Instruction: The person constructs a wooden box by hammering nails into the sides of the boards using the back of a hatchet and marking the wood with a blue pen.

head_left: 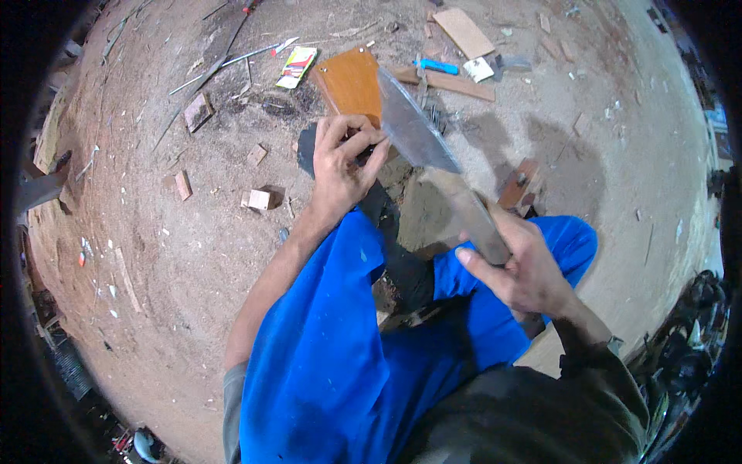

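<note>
My right hand [525,267] grips the pale handle of a broad-bladed knife [417,120], its wide grey blade slanting up and to the left. My left hand [346,158] is closed, thumb and fingertips brought together close beside the blade. What those fingers pinch, if anything, is too small and hidden to make out. Just beyond them lies an orange-brown varnished wood piece [352,81]; the knife's blade covers part of its right side in this view. A dark shape shows under my left hand, partly hidden by it.
Past the blade lie a blue-handled tool [437,66], a wood strip [456,85] and a light board [464,33]. A yellow-green packet [297,67] and a long thin rod [224,65] are at the far left. Small wood blocks [256,199] and shavings litter the dusty ground.
</note>
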Demonstrator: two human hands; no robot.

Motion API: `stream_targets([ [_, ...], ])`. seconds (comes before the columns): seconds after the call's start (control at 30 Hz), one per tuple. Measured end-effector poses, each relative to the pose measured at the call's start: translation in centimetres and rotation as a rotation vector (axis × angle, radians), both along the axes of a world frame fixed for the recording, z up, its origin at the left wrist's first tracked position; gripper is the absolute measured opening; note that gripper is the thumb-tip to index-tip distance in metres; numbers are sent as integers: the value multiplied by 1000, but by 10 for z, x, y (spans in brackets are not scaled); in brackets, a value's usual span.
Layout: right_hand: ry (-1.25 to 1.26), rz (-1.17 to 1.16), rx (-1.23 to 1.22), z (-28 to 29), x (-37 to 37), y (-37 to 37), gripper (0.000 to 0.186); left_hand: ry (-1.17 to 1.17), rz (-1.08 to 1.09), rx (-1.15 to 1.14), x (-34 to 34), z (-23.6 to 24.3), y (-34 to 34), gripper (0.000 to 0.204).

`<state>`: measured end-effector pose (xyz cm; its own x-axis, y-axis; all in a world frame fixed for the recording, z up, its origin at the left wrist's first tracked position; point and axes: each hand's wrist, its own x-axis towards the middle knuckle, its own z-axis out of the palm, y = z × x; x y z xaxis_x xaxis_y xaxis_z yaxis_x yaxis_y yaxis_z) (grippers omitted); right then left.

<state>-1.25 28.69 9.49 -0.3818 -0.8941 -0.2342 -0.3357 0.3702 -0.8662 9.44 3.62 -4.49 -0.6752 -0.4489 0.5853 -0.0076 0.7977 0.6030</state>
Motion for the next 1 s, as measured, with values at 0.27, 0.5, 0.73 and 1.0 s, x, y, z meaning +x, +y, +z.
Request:
stream_targets([
  [0.27, -46, 44, 7, 17, 0, -12, 59, 57, -19, 48, 2, -5, -1, 15],
  [0.5, -66, -85, 130, 4, 9, -12, 63, 61, -44, 64, 0, -6, -2, 14],
  [0.73, 37, -70, -15, 22, 17, -17, 61, 90, -26, 50, 0, -10, -3, 16],
  [1.0, -41, -50, 128, -2, 22, -12, 63, 74, -43, 99, 0, -7, -2, 16],
])
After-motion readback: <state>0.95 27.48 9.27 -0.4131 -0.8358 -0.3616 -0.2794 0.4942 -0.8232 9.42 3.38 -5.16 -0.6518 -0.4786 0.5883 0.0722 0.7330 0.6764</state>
